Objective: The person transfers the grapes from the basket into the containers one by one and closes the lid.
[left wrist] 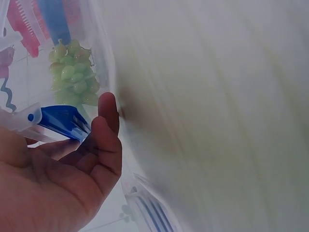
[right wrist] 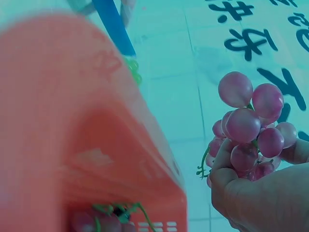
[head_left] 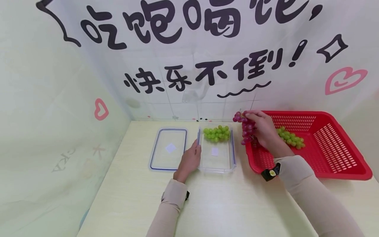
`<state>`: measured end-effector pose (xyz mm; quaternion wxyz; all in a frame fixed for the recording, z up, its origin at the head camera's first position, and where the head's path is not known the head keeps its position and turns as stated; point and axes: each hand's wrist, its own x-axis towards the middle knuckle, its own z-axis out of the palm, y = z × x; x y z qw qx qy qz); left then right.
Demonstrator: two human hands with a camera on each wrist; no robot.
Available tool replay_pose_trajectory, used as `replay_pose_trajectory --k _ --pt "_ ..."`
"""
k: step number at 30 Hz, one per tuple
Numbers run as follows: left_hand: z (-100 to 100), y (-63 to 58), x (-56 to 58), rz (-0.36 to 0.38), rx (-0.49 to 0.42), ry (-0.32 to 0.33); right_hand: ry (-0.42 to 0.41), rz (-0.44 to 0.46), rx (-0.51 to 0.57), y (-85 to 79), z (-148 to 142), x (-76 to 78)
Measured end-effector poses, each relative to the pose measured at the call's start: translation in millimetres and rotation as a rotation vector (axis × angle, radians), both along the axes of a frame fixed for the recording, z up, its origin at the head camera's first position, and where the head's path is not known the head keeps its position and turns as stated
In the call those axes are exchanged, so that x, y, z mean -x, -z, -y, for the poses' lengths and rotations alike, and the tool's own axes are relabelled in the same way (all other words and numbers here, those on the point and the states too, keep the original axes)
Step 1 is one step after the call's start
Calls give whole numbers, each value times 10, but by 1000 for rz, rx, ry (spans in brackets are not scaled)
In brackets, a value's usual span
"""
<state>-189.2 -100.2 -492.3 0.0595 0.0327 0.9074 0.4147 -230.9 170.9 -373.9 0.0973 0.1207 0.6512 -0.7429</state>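
My right hand [head_left: 263, 128] holds a bunch of red grapes [head_left: 248, 126] over the left edge of a red basket [head_left: 352, 148]. In the right wrist view, the fingers wrap round these grapes [right wrist: 246, 130]. With curled fingers, my left hand [head_left: 190, 159] grips the left side of a clear plastic container [head_left: 219, 170], at its blue-edged flap [left wrist: 63, 121]. Inside the container, towards the back, lies a bunch of green grapes [head_left: 216, 133]. Another green bunch [head_left: 291, 138] rests in the basket, and more red grapes [right wrist: 106, 222] show at its bottom.
A clear lid with a blue seal [head_left: 168, 148] lies flat on the pale table [head_left: 213, 207], left of the container. Behind stands a white wall covering [head_left: 177, 108] with large black lettering. The basket takes up the table's right side.
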Motion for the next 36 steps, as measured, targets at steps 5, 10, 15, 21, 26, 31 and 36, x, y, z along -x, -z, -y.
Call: replay_pose_trajectory --k 5,10,15,21,26,31,36 --pt "-5 -1 -1 0 -6 -4 -23 -8 -9 85 123 -58" --pt "-10 0 6 7 1 -9 -42 -10 -6 150 209 -84" --pt "-9 0 4 8 11 -12 -46 -4 2 227 294 -93" --pt "-13 1 1 7 8 -6 -49 15 8 298 380 -118" --pt "-18 -4 -2 -5 15 -8 -51 14 -39 321 434 -124" --pt "-22 -9 3 -5 16 -15 -59 20 -78 332 491 -133" --pt "-22 -18 3 -5 6 -10 -68 31 -86 350 558 -157"
